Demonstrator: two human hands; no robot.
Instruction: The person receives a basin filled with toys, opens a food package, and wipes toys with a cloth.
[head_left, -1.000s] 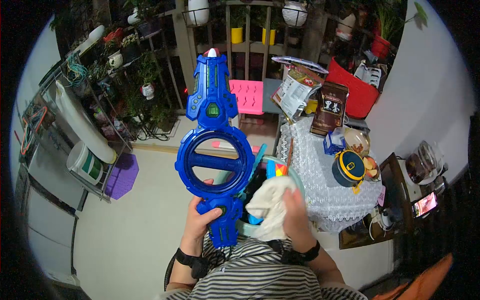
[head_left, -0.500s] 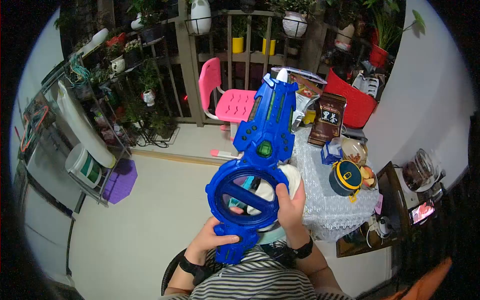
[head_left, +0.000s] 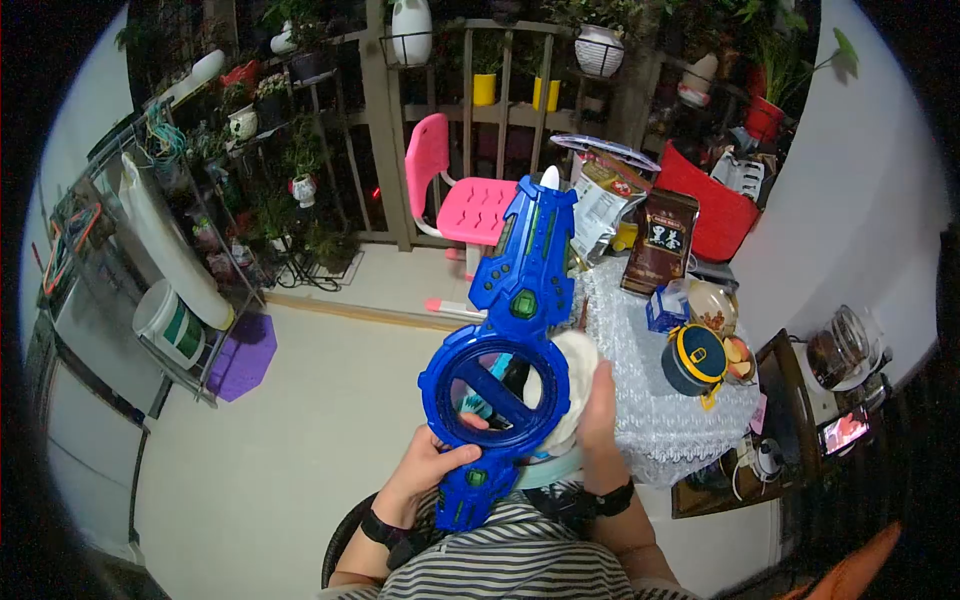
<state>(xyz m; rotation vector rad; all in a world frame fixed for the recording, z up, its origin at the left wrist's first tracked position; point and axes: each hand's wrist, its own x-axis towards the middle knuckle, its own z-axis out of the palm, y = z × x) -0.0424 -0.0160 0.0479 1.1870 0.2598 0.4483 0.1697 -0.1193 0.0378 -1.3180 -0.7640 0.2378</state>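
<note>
A blue plastic toy weapon [head_left: 520, 265] with a white tip, green gem-like insets and a big ring crossed by a bar points away from me. My left hand [head_left: 425, 468] is closed round its lower end, thumb on the front, below the ring. To the right of the ring, my right hand [head_left: 600, 415] is on a bunched white cloth [head_left: 575, 375], which lies against the back of the toy. The right fingers are mostly hidden behind the cloth, and the thumb points up, off the ring. Teal and black items show through the ring.
On the right, a lace-covered table [head_left: 650, 420] holds a dark lidded pot [head_left: 695, 360], a brown packet [head_left: 660, 240], a blue box [head_left: 667, 308] and a red container [head_left: 710, 205]. A pink chair [head_left: 470, 210] stands ahead. Plant shelves and a white bucket [head_left: 170, 327] are left.
My right thumb has come off the toy's ring and the right hand has shifted slightly right and down. More of the white cloth shows. The toy's tip has moved slightly left and down.
</note>
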